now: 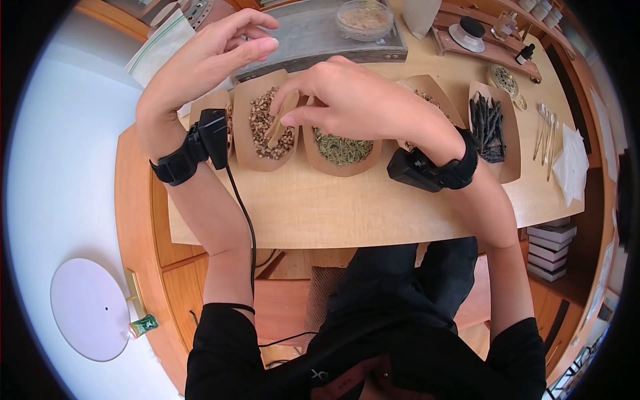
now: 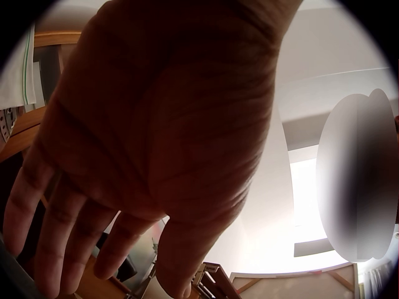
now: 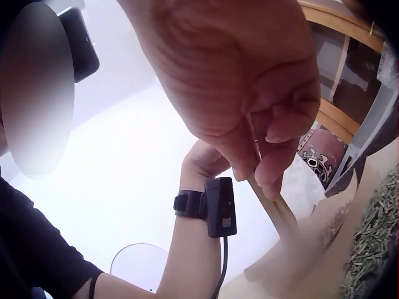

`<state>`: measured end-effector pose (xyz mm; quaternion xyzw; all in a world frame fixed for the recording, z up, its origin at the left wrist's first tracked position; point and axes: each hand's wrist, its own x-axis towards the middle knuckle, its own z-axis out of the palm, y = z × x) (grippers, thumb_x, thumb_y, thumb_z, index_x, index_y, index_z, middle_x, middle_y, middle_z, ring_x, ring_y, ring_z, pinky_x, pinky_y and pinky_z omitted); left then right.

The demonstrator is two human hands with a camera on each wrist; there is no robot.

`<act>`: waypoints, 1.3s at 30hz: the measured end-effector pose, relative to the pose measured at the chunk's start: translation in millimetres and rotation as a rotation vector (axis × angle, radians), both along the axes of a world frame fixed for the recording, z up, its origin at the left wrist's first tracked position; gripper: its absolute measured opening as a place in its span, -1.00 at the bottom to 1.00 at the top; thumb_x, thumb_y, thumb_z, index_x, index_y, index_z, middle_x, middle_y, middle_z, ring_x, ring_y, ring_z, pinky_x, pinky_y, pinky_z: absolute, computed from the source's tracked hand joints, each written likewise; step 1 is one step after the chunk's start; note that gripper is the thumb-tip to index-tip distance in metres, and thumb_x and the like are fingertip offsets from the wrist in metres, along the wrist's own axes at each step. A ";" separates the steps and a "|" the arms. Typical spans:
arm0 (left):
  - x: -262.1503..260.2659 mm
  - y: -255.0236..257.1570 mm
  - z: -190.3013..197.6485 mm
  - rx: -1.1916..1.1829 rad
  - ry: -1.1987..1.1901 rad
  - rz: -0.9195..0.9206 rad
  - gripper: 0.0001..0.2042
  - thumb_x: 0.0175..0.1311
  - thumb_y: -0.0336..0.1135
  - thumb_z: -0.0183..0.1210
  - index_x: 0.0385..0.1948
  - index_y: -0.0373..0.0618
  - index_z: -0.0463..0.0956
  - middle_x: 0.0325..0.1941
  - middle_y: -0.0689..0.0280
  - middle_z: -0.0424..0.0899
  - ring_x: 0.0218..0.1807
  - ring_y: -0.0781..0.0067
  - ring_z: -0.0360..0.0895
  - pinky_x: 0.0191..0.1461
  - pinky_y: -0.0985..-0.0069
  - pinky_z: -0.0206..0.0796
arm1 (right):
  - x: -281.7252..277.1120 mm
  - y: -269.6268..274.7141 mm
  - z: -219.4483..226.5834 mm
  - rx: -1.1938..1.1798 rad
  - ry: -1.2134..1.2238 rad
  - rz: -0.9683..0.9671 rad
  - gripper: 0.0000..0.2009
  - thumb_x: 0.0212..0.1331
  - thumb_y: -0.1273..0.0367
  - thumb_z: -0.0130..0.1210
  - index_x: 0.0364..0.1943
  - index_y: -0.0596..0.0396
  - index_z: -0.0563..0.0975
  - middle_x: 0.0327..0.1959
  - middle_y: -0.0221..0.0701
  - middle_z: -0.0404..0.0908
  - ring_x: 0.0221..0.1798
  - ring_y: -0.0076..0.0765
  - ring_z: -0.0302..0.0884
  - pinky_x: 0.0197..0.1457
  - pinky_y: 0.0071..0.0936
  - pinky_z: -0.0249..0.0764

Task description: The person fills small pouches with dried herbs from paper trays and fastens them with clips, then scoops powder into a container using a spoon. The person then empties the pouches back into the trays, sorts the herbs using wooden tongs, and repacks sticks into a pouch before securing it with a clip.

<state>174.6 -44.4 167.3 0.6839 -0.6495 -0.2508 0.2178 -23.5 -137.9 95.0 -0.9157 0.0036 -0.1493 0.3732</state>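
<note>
My right hand (image 1: 347, 100) pinches slim tan wooden tongs (image 3: 274, 208) between thumb and fingers. Their tip points down into a paper tray (image 1: 261, 163) of chopped brown dried pieces (image 1: 261, 110), where the end is blurred in the right wrist view. Just right of it, partly under the same hand, is a tray of cut green dried herb (image 1: 343, 152). Raised at the left, over the table's back left part, my left hand (image 1: 203, 60) holds nothing, its fingers loosely extended with the palm showing in the left wrist view.
Another tray with dark sticks (image 1: 490, 127) stands to the right; two more trays are partly hidden by my arms. A grey board (image 1: 307, 33) at the back bears a glass dish (image 1: 365, 19). Metal tools (image 1: 548, 143) and a white cloth (image 1: 570, 163) lie far right.
</note>
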 end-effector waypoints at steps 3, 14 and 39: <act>0.1 -0.6 -0.1 0.013 -0.013 0.007 -0.61 0.43 -0.15 0.08 0.20 -0.12 0.38 0.08 0.33 0.54 0.01 0.56 0.53 0.10 0.56 0.33 | 3.5 0.6 -6.7 -0.005 -0.018 0.035 -0.80 0.18 0.39 0.18 -0.11 0.02 0.66 -0.39 -0.20 0.70 -0.35 -0.15 0.65 -0.20 -0.32 0.52; 1.2 -1.9 -3.2 -0.002 0.002 -0.017 -0.61 0.44 -0.15 0.07 0.19 -0.13 0.38 0.07 0.34 0.53 0.06 0.57 0.49 0.10 0.56 0.32 | 11.2 -9.5 -25.1 -0.070 -0.129 -0.172 -0.83 0.11 0.35 0.22 -0.20 -0.07 0.72 -0.40 -0.21 0.70 -0.25 -0.04 0.66 -0.09 -0.21 0.56; 1.4 -0.1 -2.2 -0.035 0.023 -0.033 -0.60 0.42 -0.11 0.09 0.16 -0.13 0.41 0.01 0.32 0.57 0.04 0.56 0.51 0.09 0.55 0.33 | 5.5 5.3 -7.5 0.100 0.066 -0.002 -0.77 0.21 0.30 0.14 -0.14 0.06 0.69 -0.33 -0.12 0.69 -0.20 0.00 0.65 -0.02 -0.22 0.52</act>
